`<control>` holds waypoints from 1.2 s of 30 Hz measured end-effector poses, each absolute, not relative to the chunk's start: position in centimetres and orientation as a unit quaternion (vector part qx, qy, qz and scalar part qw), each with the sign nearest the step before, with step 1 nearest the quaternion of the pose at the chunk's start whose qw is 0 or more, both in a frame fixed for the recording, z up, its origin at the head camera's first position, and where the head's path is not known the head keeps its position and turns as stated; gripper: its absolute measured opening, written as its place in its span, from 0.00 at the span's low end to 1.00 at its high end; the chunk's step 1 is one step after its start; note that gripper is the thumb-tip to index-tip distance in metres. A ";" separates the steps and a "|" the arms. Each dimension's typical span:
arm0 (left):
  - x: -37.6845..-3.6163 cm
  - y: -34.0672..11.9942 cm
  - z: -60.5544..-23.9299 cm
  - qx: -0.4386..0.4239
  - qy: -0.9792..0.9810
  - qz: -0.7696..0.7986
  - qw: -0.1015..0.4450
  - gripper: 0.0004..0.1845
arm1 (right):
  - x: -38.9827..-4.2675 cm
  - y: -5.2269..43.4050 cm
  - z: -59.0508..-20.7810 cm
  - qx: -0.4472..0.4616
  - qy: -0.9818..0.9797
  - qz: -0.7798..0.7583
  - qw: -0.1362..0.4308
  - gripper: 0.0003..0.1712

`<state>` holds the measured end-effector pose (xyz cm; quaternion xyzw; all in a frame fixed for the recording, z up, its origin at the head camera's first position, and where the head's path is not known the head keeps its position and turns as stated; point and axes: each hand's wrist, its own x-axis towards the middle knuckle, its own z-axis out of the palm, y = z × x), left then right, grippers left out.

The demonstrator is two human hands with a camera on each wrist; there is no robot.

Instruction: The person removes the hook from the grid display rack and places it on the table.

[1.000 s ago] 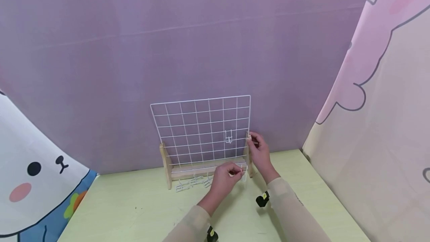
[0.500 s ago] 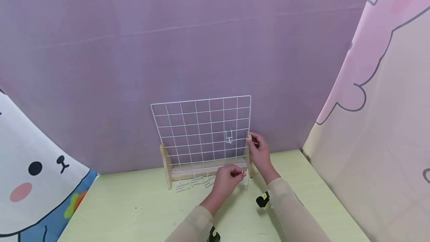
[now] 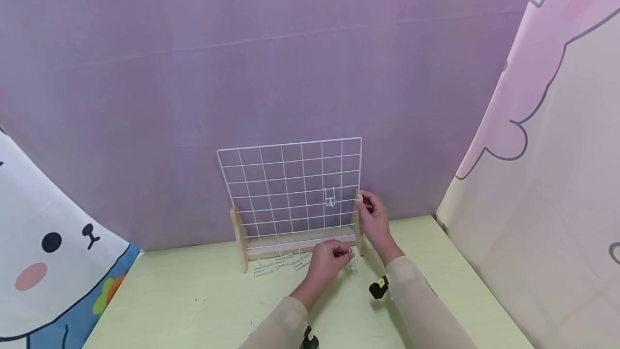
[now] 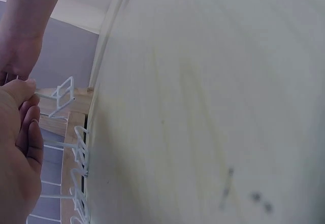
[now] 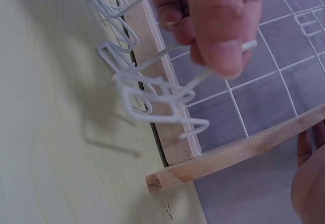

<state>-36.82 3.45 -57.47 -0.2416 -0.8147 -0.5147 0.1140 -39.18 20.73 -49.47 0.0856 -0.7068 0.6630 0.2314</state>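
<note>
My left hand (image 3: 326,263) pinches a white wire hook (image 3: 352,264) between thumb and fingers, in front of the stand's right end. In the right wrist view the hook (image 5: 150,117) hangs below the fingertips, apart from the grid. My right hand (image 3: 375,222) grips the right wooden upright (image 3: 359,225) of the stand, its far fingers partly hidden. A white wire grid (image 3: 295,187) stands in the wooden base (image 3: 300,244). One similar hook (image 3: 330,198) hangs on the grid's right side.
Several more white wire hooks (image 3: 283,260) lie on the pale tabletop (image 3: 194,295) along the base's front edge. A purple cloth backdrop (image 3: 290,69) hangs close behind the stand. Patterned cloths flank the table on both sides.
My left hand has shifted slightly right and down, and the pinched hook now hangs a little lower. My right hand and the stand have stayed in place.
</note>
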 end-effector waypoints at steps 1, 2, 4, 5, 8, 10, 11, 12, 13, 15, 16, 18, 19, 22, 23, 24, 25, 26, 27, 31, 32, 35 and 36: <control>-36.9 3.5 -57.6 -0.243 -0.816 -0.512 0.115 0.05 | -39.3 20.8 -49.5 0.084 -0.709 0.661 0.232 0.19; -36.9 3.6 -57.6 -0.243 -0.818 -0.509 0.115 0.05 | -39.3 20.7 -49.6 0.083 -0.708 0.662 0.232 0.19; -36.9 3.6 -57.8 -0.243 -0.821 -0.503 0.115 0.05 | -39.4 20.7 -49.7 0.084 -0.705 0.664 0.233 0.19; -36.9 3.7 -57.8 -0.243 -0.823 -0.500 0.115 0.05 | -39.5 20.7 -49.7 0.084 -0.705 0.665 0.233 0.19; -37.0 3.7 -58.0 -0.240 -0.826 -0.497 0.117 0.05 | -39.5 20.7 -49.7 0.085 -0.700 0.670 0.232 0.19; -37.0 3.7 -58.0 -0.239 -0.826 -0.498 0.114 0.05 | -39.5 20.7 -49.7 0.084 -0.700 0.670 0.232 0.19; -37.0 3.7 -58.1 -0.238 -0.826 -0.498 0.113 0.04 | -39.5 20.7 -49.7 0.083 -0.701 0.670 0.231 0.19; -37.0 3.7 -58.1 -0.238 -0.826 -0.498 0.112 0.04 | -39.5 20.7 -49.7 0.082 -0.701 0.670 0.230 0.19; -37.0 3.7 -58.1 -0.237 -0.827 -0.498 0.110 0.04 | -39.5 20.7 -49.7 0.081 -0.702 0.669 0.230 0.19; -37.1 3.7 -58.2 -0.238 -0.827 -0.497 0.111 0.04 | -39.4 20.8 -49.7 0.079 -0.703 0.669 0.228 0.19; -37.1 3.7 -58.2 -0.240 -0.827 -0.496 0.113 0.04 | -39.4 20.8 -49.7 0.078 -0.704 0.668 0.228 0.19; -37.1 3.7 -58.3 -0.243 -0.827 -0.492 0.120 0.03 | -39.4 20.8 -49.7 0.077 -0.705 0.668 0.227 0.19; -37.1 3.8 -58.3 -0.242 -0.828 -0.491 0.122 0.03 | -39.4 20.8 -49.7 0.076 -0.704 0.668 0.227 0.19; -37.1 3.8 -58.2 -0.240 -0.830 -0.487 0.127 0.03 | -39.5 20.8 -49.8 0.078 -0.703 0.669 0.228 0.19; -37.1 3.8 -58.2 -0.238 -0.831 -0.486 0.128 0.03 | -39.5 20.8 -49.8 0.078 -0.703 0.669 0.228 0.19; -37.0 3.9 -58.2 -0.239 -0.832 -0.484 0.130 0.03 | -39.5 20.8 -49.8 0.079 -0.703 0.669 0.229 0.19; -37.0 3.9 -58.2 -0.240 -0.832 -0.483 0.132 0.03 | -39.5 20.7 -49.8 0.080 -0.703 0.669 0.230 0.19; -37.0 3.9 -58.2 -0.240 -0.833 -0.481 0.133 0.04 | -39.5 20.7 -49.8 0.081 -0.703 0.668 0.231 0.19; -37.0 3.9 -58.2 -0.242 -0.833 -0.479 0.134 0.04 | -39.5 20.7 -49.8 0.081 -0.703 0.667 0.231 0.19; -37.1 4.0 -58.3 -0.251 -0.839 -0.461 0.143 0.04 | -39.5 20.7 -49.8 0.084 -0.703 0.666 0.233 0.19; -37.2 4.0 -58.4 -0.252 -0.841 -0.457 0.144 0.04 | -39.5 20.7 -49.8 0.085 -0.703 0.667 0.233 0.19; -37.3 4.0 -58.5 -0.259 -0.844 -0.444 0.153 0.04 | -39.5 20.7 -49.7 0.085 -0.701 0.668 0.235 0.19; -37.3 4.0 -58.5 -0.259 -0.845 -0.442 0.154 0.04 | -39.5 20.7 -49.7 0.084 -0.700 0.669 0.235 0.19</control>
